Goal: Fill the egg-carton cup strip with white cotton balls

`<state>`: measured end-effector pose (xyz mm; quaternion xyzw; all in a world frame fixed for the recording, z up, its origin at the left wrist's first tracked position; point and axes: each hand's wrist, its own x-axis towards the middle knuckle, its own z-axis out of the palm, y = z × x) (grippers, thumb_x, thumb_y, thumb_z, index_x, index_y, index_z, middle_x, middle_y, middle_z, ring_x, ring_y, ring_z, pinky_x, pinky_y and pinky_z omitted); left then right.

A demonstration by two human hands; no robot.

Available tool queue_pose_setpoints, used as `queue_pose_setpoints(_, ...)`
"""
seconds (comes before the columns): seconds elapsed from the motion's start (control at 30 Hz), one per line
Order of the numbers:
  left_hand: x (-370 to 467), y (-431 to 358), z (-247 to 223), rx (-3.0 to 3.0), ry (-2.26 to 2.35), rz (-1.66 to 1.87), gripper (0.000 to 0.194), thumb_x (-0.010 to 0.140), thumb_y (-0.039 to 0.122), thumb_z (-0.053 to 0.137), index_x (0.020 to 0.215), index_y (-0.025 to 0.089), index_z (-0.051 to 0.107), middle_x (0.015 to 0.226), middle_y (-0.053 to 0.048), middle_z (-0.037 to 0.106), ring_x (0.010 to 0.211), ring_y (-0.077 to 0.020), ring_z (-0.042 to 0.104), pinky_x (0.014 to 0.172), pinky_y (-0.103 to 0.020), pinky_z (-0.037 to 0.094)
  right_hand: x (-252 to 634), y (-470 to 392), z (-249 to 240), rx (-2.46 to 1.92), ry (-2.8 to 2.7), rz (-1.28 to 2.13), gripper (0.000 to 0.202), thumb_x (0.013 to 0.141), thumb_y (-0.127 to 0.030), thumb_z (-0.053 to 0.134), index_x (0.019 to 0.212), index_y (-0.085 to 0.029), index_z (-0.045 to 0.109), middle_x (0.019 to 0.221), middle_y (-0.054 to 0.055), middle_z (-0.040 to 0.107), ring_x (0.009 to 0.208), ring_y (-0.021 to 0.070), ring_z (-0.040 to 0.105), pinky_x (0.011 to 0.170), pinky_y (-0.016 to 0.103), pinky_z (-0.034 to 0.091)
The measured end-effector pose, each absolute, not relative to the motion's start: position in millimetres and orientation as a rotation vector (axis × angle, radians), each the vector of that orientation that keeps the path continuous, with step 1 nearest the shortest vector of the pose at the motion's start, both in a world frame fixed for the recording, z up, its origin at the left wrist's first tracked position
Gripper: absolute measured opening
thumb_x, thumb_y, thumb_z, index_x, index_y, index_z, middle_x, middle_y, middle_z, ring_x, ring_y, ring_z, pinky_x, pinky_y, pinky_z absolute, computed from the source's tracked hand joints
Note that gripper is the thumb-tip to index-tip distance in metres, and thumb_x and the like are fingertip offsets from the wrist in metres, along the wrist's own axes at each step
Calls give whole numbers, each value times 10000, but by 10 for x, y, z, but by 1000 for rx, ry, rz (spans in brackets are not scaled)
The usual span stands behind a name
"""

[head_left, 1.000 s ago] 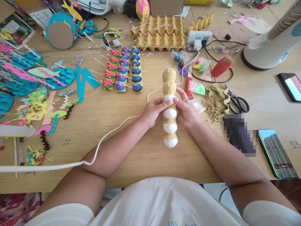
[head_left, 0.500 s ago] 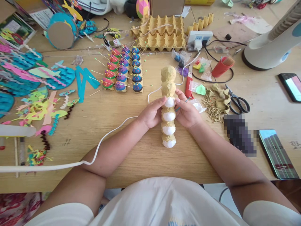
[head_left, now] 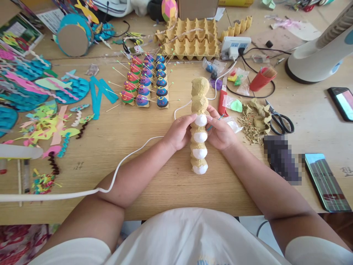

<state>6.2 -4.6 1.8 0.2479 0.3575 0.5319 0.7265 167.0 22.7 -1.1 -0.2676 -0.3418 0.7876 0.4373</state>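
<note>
Between my hands is an upright-looking strip of egg carton cups [head_left: 199, 100], yellow-brown, its long side running away from me. The nearer cups bear smooth white patches [head_left: 200, 137] that look like clay; the two far cups are bare. My left hand [head_left: 180, 131] grips the strip's left side, thumb at the topmost white patch. On the right side, my right hand [head_left: 222, 130] holds the strip too, its thumb against that same patch. A thin blue stick [head_left: 216, 122] pokes out between the right fingers; the rest of it is hidden.
Painted egg-cup strips with pins [head_left: 142, 81] stand at back left. Egg cartons [head_left: 190, 38] and a power strip [head_left: 235, 43] lie behind. Rightward are a red-handled knife [head_left: 222, 101], scissors [head_left: 281, 121], carton scraps [head_left: 255, 119] and a phone [head_left: 325, 182]. A white cable [head_left: 118, 169] crosses my left forearm.
The whole view has shifted slightly, so most things appear a little further right. Both hands keep the same hold on the egg carton strip.
</note>
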Motion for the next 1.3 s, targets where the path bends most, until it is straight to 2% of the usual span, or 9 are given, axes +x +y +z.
queue_pose_setpoints(0.23, 43, -46, 12, 540, 727, 1156, 413, 876, 580, 888, 964, 199, 758, 879, -56, 797, 934, -254, 778, 882, -393, 604, 1671, 234, -31, -673, -879, 1937, 576, 836, -452, 944, 1298, -350, 615, 988, -52, 824, 904, 201, 811, 742, 343, 667)
queue_pose_setpoints(0.4, 37, -57, 40, 601, 762, 1157, 330, 870, 503, 890, 918, 195, 781, 854, -41, 787, 851, -216, 740, 775, -339, 575, 1666, 222, -24, -689, -862, 1930, 547, 837, -429, 937, 1281, -353, 627, 961, -56, 813, 929, 206, 811, 774, 352, 674)
queue_pose_setpoints(0.6, 40, -44, 68, 584, 762, 1136, 386, 909, 572, 891, 978, 205, 796, 923, -51, 816, 981, -248, 784, 897, -371, 601, 1649, 217, 7, -683, -817, 1906, 535, 845, -443, 921, 1286, -351, 633, 1085, -23, 841, 1125, 244, 812, 975, 445, 701)
queue_pose_setpoints(0.8, 12, -26, -10, 629, 750, 1128, 362, 850, 518, 972, 909, 211, 790, 894, -24, 811, 910, -212, 777, 872, -348, 594, 1634, 212, 23, -716, -783, 1857, 485, 874, -425, 901, 1277, -356, 640, 1149, -27, 846, 1182, 236, 800, 1061, 464, 685)
queue_pose_setpoints(0.93, 26, -28, 17, 576, 752, 1138, 374, 903, 549, 919, 947, 200, 790, 938, -42, 834, 1025, -248, 806, 934, -370, 607, 1640, 204, 38, -701, -806, 1850, 506, 883, -475, 901, 1301, -352, 644, 1072, -45, 839, 1077, 206, 816, 984, 399, 692)
queue_pose_setpoints(1.1, 38, -31, 67, 546, 748, 1112, 379, 948, 633, 832, 1040, 265, 810, 1000, -67, 861, 1131, -337, 818, 921, -450, 635, 1658, 221, 8, -706, -907, 1841, 684, 829, -466, 955, 1401, -401, 587, 948, -77, 804, 895, 194, 803, 817, 370, 677)
queue_pose_setpoints(1.2, 33, -35, 71, 562, 753, 1120, 381, 942, 636, 830, 1064, 276, 814, 1027, -70, 861, 1158, -338, 812, 920, -439, 630, 1660, 230, -13, -719, -935, 1802, 766, 829, -491, 960, 1467, -425, 542, 852, -104, 753, 765, 166, 748, 717, 328, 637)
queue_pose_setpoints(1.3, 24, -42, 77, 589, 756, 1124, 356, 938, 649, 820, 1069, 318, 819, 1056, -57, 861, 1161, -341, 805, 917, -446, 624, 1650, 218, 3, -738, -951, 1753, 762, 824, -502, 960, 1466, -419, 558, 807, -108, 720, 698, 159, 697, 671, 317, 611)
